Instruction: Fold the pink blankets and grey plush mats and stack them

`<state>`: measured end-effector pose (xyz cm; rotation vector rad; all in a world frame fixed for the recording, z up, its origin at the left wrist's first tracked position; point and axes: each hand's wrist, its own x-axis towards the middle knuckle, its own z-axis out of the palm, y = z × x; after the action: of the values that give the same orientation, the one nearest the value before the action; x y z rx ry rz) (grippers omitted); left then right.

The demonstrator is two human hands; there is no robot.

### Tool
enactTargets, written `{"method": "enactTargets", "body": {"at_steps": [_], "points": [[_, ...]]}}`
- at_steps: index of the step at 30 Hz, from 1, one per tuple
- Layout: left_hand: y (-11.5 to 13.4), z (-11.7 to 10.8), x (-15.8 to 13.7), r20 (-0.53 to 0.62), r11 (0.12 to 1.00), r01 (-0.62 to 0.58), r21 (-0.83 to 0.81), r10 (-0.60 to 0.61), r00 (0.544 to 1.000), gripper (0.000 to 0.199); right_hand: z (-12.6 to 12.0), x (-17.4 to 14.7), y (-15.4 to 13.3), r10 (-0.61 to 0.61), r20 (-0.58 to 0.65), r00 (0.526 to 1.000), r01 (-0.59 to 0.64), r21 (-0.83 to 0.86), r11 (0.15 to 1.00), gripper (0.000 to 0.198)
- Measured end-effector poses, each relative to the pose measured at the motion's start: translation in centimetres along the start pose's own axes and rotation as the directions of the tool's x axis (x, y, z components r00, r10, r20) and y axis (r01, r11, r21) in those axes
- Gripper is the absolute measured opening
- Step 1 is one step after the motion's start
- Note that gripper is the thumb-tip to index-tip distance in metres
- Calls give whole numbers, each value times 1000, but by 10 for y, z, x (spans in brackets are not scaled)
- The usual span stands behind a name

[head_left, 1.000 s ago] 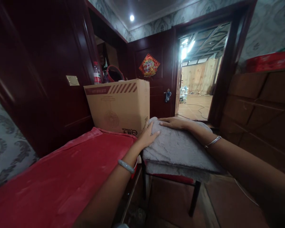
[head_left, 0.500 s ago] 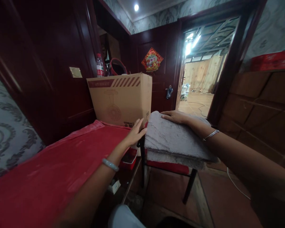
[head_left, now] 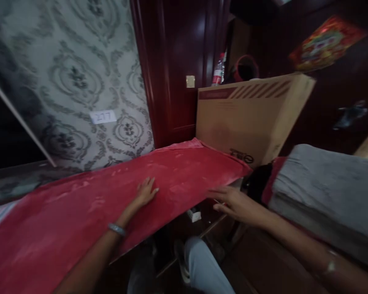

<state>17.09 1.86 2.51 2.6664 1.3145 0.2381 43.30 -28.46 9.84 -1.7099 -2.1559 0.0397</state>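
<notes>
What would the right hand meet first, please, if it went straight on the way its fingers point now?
Probably the near edge of the red cloth: the right hand is open, fingers pointing left toward it. The picture is blurred, so it might pass just beneath.

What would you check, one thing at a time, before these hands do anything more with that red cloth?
1. Left hand flat on the red cloth: ok, palm down, fingers spread.
2. Right hand free: ok, open, holding nothing, reaching in at the cloth's near edge; contact cannot tell.
3. Cloth lying smooth: cannot tell, the picture is blurred.
4. Cardboard box off the cloth: not ok, it stands at the cloth's far end, seemingly on it.
5. Grey folded blanket out of the way: ok, it lies to the right, apart from the cloth.
6. Space under the edge: cannot tell, dark, with a knee there.
</notes>
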Motion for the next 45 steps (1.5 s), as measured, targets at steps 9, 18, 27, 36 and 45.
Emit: {"method": "enactTargets", "body": {"at_steps": [9, 18, 27, 36, 45], "points": [[-133, -25, -136, -100, 890, 419, 177, -408, 908, 65, 138, 161, 7, 56, -27, 998, -52, 109, 993, 54], [-142, -12, -169, -174, 860, 456, 231, -424, 889, 60, 207, 186, 8, 253, 73, 965, -235, -197, 952, 57], [-142, -8, -171, -225, 830, 515, 213, -471, 853, 67, 211, 181, 14, 236, 50, 970, -221, -211, 952, 58], [-135, -9, -176, -206, 812, 543, 214, -506, 838, 68, 217, 178, 17, 222, 47, 974, -206, -234, 950, 60], [-135, -6, -180, -215, 832, 532, 157, -497, 841, 68, 225, 175, 25, 186, 7, 983, -179, -227, 957, 65]]}}
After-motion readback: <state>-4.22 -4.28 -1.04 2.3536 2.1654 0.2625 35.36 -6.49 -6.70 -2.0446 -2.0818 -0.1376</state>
